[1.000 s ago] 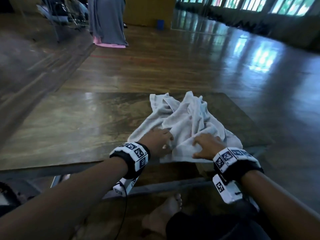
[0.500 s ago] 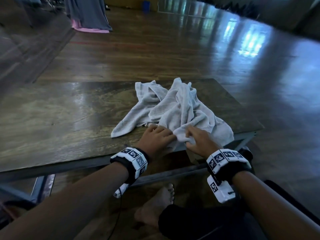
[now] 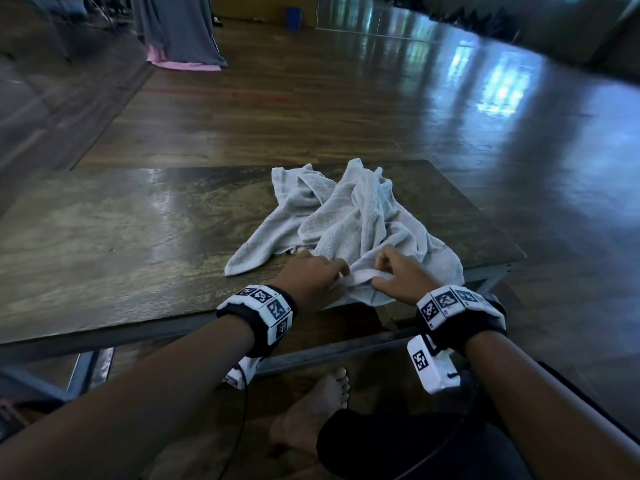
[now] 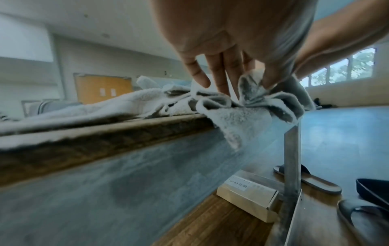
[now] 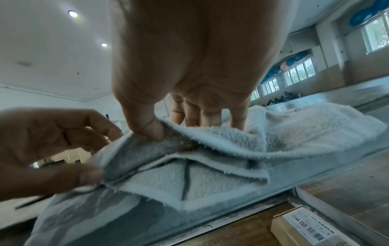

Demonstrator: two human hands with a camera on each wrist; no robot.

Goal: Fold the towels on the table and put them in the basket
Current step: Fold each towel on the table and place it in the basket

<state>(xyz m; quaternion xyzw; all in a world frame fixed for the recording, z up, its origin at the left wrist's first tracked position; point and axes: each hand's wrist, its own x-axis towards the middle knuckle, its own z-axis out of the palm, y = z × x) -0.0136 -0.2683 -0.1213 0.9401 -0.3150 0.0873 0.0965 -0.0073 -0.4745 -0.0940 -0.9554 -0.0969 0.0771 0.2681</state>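
A crumpled pale grey towel point(image 3: 349, 220) lies on the right half of the wooden table point(image 3: 121, 237), its near part hanging over the front edge. My left hand point(image 3: 311, 278) pinches the towel's near hem point(image 3: 360, 276) from the left. My right hand point(image 3: 398, 275) pinches the same hem from the right, thumb under the fabric point(image 5: 189, 144). The two hands are a short stretch of hem apart. In the left wrist view the bunched towel edge point(image 4: 248, 106) sits between my fingers point(image 4: 219, 78). No basket is in view.
The table's metal leg point(image 4: 291, 159) stands at the near right corner. A cardboard box point(image 4: 246, 198) lies on the floor under the table, with sandals point(image 4: 309, 179) beside it. My bare foot point(image 3: 311, 410) rests below the table. A grey hanging cloth point(image 3: 173, 29) is far left.
Both hands went from lying on the towel to pinching its near hem and lifting it slightly off the table edge. The camera tilted down a little.
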